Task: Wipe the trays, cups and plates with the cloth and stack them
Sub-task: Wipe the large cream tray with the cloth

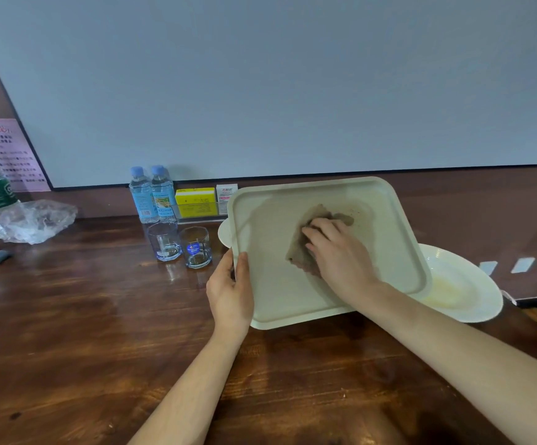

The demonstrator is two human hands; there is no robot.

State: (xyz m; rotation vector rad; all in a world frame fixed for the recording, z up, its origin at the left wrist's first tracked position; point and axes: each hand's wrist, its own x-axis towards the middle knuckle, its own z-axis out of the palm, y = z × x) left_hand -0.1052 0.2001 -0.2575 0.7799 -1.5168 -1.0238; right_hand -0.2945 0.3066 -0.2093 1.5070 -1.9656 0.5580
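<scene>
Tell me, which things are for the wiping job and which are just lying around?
For the job: tray, gripped by the left hand; cloth, pressed under the right hand; white plate; two glass cups.
Just lying about: two water bottles, yellow box, plastic bag, pink notice.

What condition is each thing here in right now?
Cream rectangular plastic tray: tilted, smudged.
Brown cloth: pressed on tray.
Left hand: grips tray's edge.
Right hand: presses cloth.
White round plate: flat, smeared.
Two clear glass tumblers: upright.
Two clear plastic water bottles: upright, capped.
</scene>
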